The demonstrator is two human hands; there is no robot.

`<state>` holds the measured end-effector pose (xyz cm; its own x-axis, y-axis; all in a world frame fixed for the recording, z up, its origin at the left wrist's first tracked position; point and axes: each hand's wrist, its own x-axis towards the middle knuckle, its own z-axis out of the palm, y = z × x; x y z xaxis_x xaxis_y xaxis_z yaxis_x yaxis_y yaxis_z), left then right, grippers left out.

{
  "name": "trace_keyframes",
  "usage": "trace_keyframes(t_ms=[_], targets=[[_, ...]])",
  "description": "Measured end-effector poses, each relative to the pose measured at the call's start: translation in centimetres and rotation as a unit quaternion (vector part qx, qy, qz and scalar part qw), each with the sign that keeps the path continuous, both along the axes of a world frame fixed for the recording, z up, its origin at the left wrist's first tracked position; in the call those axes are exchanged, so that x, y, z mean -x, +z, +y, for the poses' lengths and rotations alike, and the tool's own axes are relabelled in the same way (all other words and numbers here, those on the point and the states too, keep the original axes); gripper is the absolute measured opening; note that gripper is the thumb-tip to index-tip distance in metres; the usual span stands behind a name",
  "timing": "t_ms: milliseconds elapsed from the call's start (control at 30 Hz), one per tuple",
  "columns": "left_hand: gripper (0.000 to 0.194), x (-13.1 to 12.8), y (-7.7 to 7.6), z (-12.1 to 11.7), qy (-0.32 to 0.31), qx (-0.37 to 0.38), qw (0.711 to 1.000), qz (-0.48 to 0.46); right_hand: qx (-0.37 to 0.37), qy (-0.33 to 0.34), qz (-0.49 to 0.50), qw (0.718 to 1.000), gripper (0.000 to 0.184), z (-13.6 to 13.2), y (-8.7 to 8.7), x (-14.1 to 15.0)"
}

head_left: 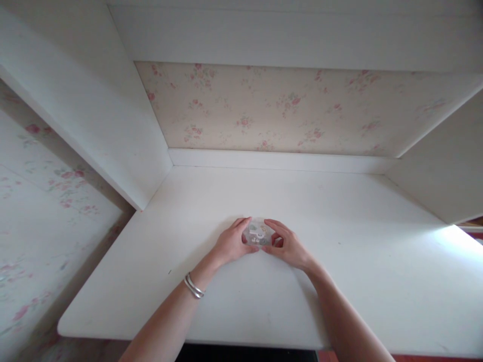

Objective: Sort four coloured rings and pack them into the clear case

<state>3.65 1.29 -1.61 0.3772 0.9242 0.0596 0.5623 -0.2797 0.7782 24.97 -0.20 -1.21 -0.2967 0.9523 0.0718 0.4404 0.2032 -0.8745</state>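
A small clear plastic box (259,233) rests at the middle of the white desk (241,196), with several small white, grey and yellowish pieces showing through its top. My left hand (234,239) grips its left side, thumb at the near edge and fingers at the far edge. On the opposite side my right hand (286,244) holds it the same way, with its fingers curled. What the small pieces are, I cannot make out. Silver bangles (193,286) circle my left wrist.
White side panels (109,110) and a right-hand panel (441,151) flank the desk. Behind it runs a low white ledge (283,160) below flowered wallpaper (264,108). A tiny dark speck (169,272) lies left of my left forearm. Something black (245,353) shows under the front edge.
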Motion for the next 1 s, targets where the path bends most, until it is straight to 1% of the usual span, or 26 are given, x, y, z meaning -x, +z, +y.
trace_keyframes(t_ms=[233,333,467,667,900,1000], targets=[[0.086,0.22,0.20,0.14,-0.013,0.000,1.000,-0.011,0.001,0.013,-0.004,1.000,0.062,-0.02,-0.02,-0.02],[0.088,0.37,0.39,0.22,-0.020,0.012,1.000,-0.015,0.004,0.014,-0.003,1.000,0.062,0.00,-0.07,-0.05],[0.082,0.47,0.58,0.30,-0.031,0.025,0.999,-0.022,0.006,0.018,0.002,1.000,0.062,-0.06,-0.12,-0.07],[0.081,0.31,0.38,0.24,-0.024,0.024,0.999,-0.034,0.013,0.031,-0.004,0.999,0.063,-0.08,0.02,-0.10],[0.078,0.34,0.21,0.21,-0.026,0.022,0.998,-0.044,0.019,0.025,0.001,1.000,0.065,-0.01,-0.05,-0.24],[0.079,0.37,0.17,0.25,-0.030,0.025,0.998,-0.046,0.019,0.029,-0.017,0.999,0.065,0.02,-0.09,-0.41]])
